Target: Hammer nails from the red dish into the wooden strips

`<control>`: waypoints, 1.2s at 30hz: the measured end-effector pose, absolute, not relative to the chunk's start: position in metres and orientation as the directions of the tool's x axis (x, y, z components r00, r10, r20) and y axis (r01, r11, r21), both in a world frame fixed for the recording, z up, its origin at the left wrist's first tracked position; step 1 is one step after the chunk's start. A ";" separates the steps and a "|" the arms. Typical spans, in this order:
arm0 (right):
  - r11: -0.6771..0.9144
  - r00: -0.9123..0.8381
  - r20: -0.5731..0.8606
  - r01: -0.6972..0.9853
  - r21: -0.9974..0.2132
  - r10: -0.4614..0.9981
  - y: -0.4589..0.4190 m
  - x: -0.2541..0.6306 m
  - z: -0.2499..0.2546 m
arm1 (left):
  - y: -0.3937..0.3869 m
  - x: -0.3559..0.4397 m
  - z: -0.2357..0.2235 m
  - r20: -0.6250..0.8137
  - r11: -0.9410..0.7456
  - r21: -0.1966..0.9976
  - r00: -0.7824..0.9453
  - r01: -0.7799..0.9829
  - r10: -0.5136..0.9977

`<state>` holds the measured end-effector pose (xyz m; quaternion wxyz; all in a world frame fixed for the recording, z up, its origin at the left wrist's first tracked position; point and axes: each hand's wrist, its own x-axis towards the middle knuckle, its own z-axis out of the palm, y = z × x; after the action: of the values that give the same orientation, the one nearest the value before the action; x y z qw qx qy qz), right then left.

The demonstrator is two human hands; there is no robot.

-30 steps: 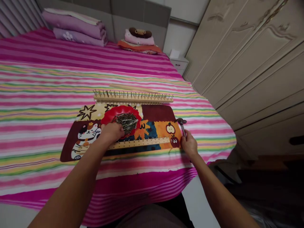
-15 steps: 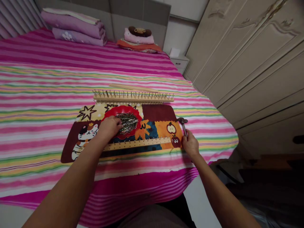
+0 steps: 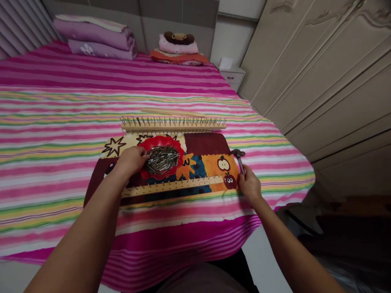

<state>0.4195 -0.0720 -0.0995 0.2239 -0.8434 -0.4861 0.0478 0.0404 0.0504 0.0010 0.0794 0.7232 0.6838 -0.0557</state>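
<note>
At the left rim of a red scalloped bowl (image 3: pixel 151 142), my left hand (image 3: pixel 132 160) has its fingers pinched together. Whatever sits between those fingertips is too small to make out. A heap of metal nails (image 3: pixel 162 159) fills the bowl. My right hand (image 3: pixel 250 185) is wrapped around the handle of a hammer (image 3: pixel 240 160), its head pointing away from me. Between my hands lies a light wooden strip (image 3: pixel 171 186) with holes or dots along it and nails standing along its far side; my left arm covers its left end. Beneath is a patterned mat (image 3: pixel 205 143).
Behind the bowl, wooden strips (image 3: pixel 174 127) bristle with upright nails. A plain wooden strip (image 3: pixel 171 111) lies beyond them. All rest on a striped bedspread (image 3: pixel 55 134). Folded purple bedding (image 3: pixel 94 34) sits at the back; wardrobe doors (image 3: pixel 311 61) stand right.
My left hand has drawn back left from the nails to the bowl's rim. My right hand keeps hold of the hammer. The whole view has shifted slightly.
</note>
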 end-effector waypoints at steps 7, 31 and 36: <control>-0.407 0.504 0.154 0.814 -0.414 0.850 -0.072 0.421 -0.102 | 0.050 0.034 0.001 -0.225 0.003 0.309 0.070 0.951 0.972; -0.379 0.477 0.185 0.836 -0.397 0.859 -0.073 0.423 -0.105 | 0.010 0.030 0.000 -0.033 0.020 0.462 -0.005 0.887 0.999; -0.385 0.483 0.183 0.833 -0.397 0.856 -0.073 0.422 -0.105 | 0.010 0.017 0.006 -0.121 0.077 0.406 -0.030 0.910 0.992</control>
<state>0.4215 -0.0728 -0.1048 0.2226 -0.8318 -0.5078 0.0259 0.0172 0.0100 0.0062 0.1879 0.6705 0.7094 0.1088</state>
